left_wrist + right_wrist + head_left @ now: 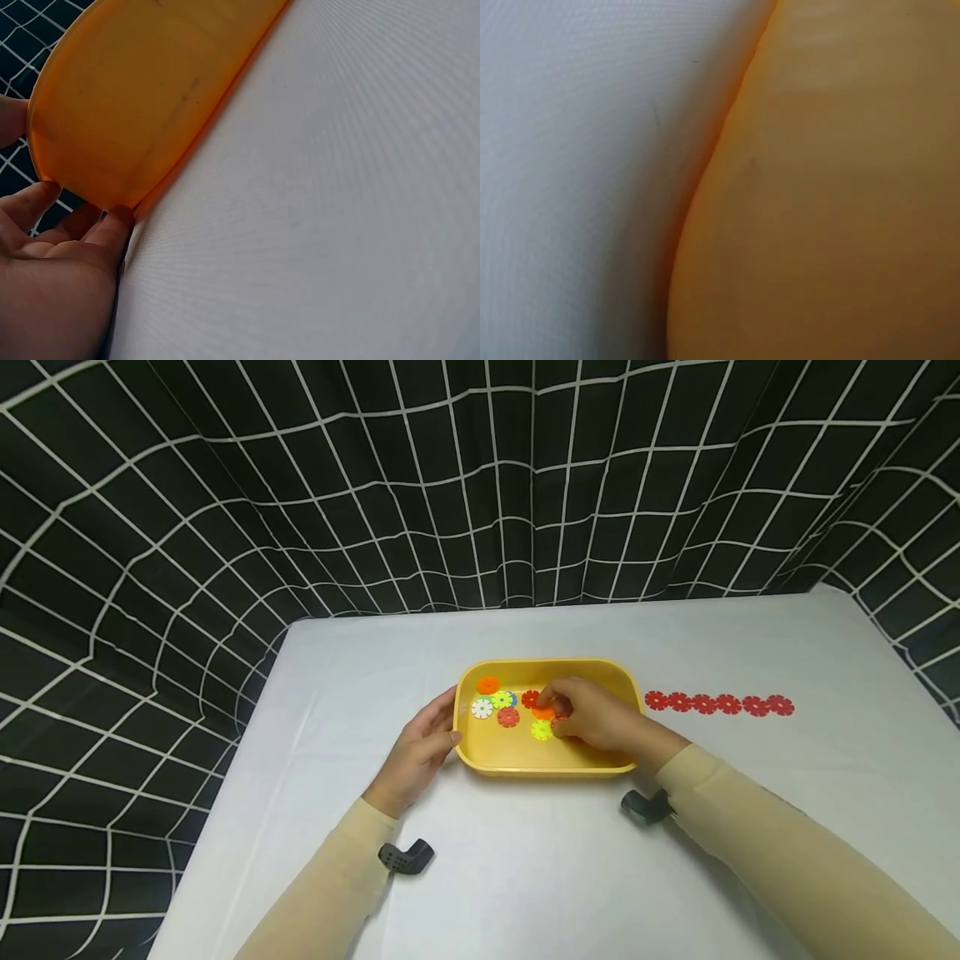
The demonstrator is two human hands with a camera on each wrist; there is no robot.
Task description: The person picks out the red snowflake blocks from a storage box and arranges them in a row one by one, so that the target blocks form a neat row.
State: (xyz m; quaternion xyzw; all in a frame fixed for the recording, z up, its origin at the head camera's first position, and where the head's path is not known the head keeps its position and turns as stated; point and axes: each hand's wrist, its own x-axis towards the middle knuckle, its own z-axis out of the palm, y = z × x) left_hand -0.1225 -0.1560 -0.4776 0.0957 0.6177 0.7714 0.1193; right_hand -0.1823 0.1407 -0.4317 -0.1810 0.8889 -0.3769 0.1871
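Observation:
A yellow plastic tray lies on the table with several notched snowflake discs inside. My left hand holds its left end, thumb at the rim and fingers along the outer wall; in the left wrist view the fingertips touch that wall. Inside the tray, my right hand reaches down with thumb and finger apart over an orange disc. A red disc and a yellow-green disc lie beside its fingertips. The right wrist view shows only the tray's wall, not the hand.
A row of red discs stretches across the white table right of the tray. Orange, white, yellow-green and red discs lie in the tray's left half. A black gridded curtain hangs behind.

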